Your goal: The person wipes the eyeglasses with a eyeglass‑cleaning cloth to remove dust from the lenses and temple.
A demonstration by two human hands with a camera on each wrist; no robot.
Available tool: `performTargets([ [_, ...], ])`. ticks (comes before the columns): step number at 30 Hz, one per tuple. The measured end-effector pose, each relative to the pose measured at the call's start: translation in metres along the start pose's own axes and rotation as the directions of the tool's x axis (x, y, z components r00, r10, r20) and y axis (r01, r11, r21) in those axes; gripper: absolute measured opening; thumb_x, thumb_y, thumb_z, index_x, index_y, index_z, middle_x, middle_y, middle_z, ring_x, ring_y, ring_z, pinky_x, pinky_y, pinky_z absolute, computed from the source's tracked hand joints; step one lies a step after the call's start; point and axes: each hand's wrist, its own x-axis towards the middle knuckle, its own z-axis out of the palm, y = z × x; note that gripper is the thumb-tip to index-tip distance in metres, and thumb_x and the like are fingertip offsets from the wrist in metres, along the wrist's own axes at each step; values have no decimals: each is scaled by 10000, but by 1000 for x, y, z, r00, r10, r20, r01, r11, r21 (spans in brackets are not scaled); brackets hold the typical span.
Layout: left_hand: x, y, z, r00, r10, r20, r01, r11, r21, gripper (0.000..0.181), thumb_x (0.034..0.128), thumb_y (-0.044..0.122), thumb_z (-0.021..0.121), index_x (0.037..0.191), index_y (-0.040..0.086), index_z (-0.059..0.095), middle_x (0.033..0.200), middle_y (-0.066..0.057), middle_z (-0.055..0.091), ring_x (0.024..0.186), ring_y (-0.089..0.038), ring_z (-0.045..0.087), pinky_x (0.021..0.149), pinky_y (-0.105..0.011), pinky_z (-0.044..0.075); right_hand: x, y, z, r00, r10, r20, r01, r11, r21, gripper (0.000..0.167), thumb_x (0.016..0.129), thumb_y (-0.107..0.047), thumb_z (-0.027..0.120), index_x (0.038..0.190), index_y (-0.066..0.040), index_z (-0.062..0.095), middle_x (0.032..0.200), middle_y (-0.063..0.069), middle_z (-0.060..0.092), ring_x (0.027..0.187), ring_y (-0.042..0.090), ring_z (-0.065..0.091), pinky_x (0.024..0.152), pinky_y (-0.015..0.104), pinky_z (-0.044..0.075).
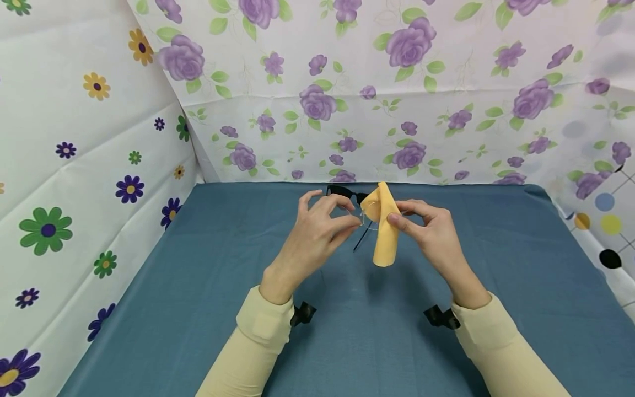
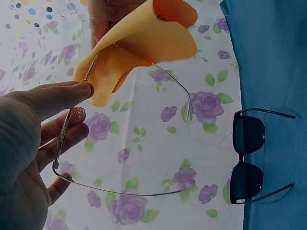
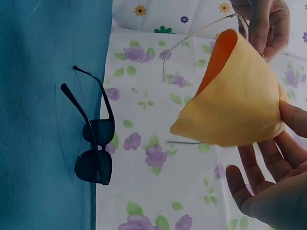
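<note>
My left hand [image 1: 317, 231] pinches one end of a pair of thin-rimmed, clear eyeglasses [image 2: 63, 134] between thumb and fingers. Both temples stick out from the frame in the left wrist view. A yellow cloth [image 1: 386, 242] drapes over the other end of the glasses and hides that lens. Through the cloth, my right hand [image 1: 431, 226] grips that end with its thumb and fingers. The glasses and cloth are held up above the table.
Black sunglasses [image 2: 248, 134] with unfolded temples lie at the back of the blue-covered table [image 1: 198, 309], behind my hands. Flower-patterned sheets [image 1: 278, 110] hang behind the table and at its left.
</note>
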Motion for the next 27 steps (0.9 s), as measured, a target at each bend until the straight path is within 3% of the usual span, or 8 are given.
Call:
performTargets([
  [6,1,1,2,1000,13,-1,-13,1000,29,85,974,152,760,1011,206,814,1199,-49,646,1148,-205,624,1172,-609,277,1,-1,0,1000,19,11,-19,1000,12,271,1000,-294,740,1114,-51,777,1013,84,692,933,216,587,785,341,436],
  [12,2,3,7,1000,-9,-18,11,994,112,99,945,160,803,1041,182,796,1192,-34,664,1181,-207,618,1174,-613,288,-1,-3,1,1000,9,6,-9,1000,27,245,1009,-273,729,1085,-45,781,1033,60,691,873,241,544,713,322,427],
  [19,2,6,10,999,-39,-18,41,985,167,374,919,207,833,1271,144,723,1227,-35,674,1200,-224,608,1161,-616,310,-2,-3,3,1000,1,7,-2,1000,28,245,1013,-245,724,1087,-17,774,1075,66,694,903,245,538,760,314,453],
  [27,1,5,10,999,-42,7,40,983,178,356,927,236,826,1266,165,743,1198,-27,668,1167,-214,616,1153,-608,317,-1,-2,2,1000,1,22,-1,1000,0,251,1018,-258,716,1091,-25,773,1107,92,700,926,237,536,799,342,451],
])
